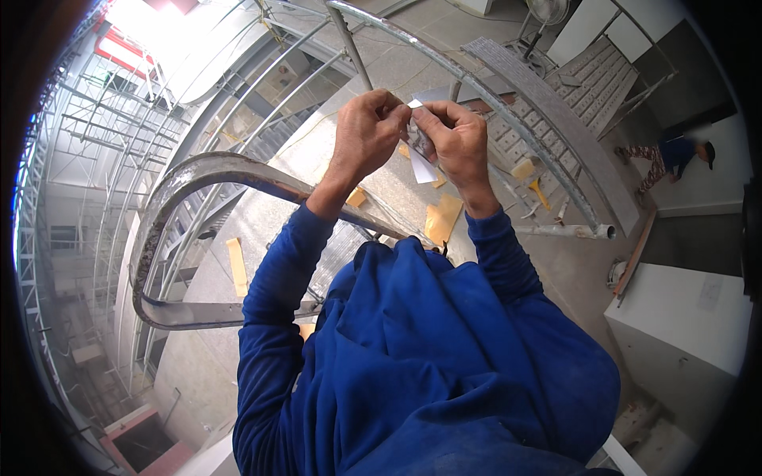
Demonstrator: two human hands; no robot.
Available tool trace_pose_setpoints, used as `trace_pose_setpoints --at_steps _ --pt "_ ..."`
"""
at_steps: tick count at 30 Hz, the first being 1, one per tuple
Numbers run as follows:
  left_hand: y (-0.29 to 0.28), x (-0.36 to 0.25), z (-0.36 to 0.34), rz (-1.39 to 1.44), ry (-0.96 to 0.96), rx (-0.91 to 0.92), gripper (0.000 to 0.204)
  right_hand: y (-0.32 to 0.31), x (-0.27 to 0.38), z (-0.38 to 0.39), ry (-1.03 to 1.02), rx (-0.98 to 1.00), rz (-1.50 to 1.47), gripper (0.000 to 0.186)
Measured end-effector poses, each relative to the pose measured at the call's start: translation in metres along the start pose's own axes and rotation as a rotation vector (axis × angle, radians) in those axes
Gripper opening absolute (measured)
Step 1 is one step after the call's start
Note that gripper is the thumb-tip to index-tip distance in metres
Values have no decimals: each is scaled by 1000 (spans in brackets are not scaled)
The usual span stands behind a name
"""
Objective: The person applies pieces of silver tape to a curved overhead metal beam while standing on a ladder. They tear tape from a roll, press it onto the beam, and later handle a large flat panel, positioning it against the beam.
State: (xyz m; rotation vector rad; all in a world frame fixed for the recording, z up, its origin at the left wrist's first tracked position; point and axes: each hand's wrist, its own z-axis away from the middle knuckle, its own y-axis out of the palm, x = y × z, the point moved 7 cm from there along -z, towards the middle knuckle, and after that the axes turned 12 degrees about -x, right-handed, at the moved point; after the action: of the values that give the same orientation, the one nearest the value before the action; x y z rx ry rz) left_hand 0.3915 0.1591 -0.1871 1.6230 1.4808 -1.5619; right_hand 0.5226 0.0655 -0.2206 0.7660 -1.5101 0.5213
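Note:
My left hand [367, 131] and my right hand [454, 143] are close together in front of me, both with fingers pinched. Between them is a narrow strip of white paper [422, 167]; its lower end hangs down below the fingers and a small corner shows above them. Each hand appears to pinch the strip near its upper part. Something greyish sits under my right fingers, too hidden to name. Both forearms are in blue sleeves.
A curved metal rail [186, 170] loops at my left, and a metal pipe frame [508, 111] arcs ahead. Yellow sheets [443, 218] and a yellow-handled tool [540, 193] lie below. Another person [675, 159] is at the far right, near a white cabinet [675, 317].

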Motion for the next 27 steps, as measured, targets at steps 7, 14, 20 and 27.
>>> trace_pose_setpoints --at_steps 7,14,20,27 --pt "0 11 3 179 -128 -28 24 2 5 3 0 -39 -59 14" --pt "-3 18 4 239 -216 -72 23 -1 6 1 42 -42 -124 13" --pt "-32 9 -5 271 -130 -154 26 -20 5 -2 39 -137 -126 14" --pt "-23 10 8 217 -158 -13 29 -28 -7 -5 52 -148 -214 19"
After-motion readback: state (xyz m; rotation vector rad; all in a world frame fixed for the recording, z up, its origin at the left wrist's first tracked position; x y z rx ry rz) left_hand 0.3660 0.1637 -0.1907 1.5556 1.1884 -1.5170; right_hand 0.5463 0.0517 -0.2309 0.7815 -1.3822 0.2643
